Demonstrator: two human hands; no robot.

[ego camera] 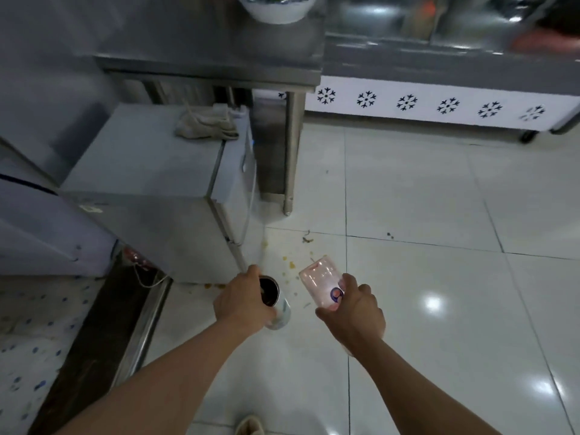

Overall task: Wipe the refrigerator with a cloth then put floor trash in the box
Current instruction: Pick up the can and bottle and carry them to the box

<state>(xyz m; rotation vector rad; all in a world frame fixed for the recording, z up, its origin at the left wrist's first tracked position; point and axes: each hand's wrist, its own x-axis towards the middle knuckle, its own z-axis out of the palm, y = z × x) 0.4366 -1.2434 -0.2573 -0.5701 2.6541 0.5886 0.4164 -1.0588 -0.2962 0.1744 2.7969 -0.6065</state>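
My left hand (240,301) grips an empty drink can (276,304), its open dark mouth facing up. My right hand (353,312) holds a clear pinkish plastic bottle (318,279) with a blue-and-white label, its base pointing away from me. Both hands are low over the white tiled floor (423,277), just right of a small grey refrigerator (141,171). A crumpled beige cloth (204,124) lies on the refrigerator's top near its back edge. Small yellow crumbs and bits of debris (292,265) are scattered on the tiles ahead of my hands. No box is in view.
A steel table (213,67) with a leg (290,152) stands behind the refrigerator, a white bowl (276,9) on it. A counter with snowflake cut-outs (439,105) runs along the back right. A dark ledge and a dotted mat (31,340) lie at left.
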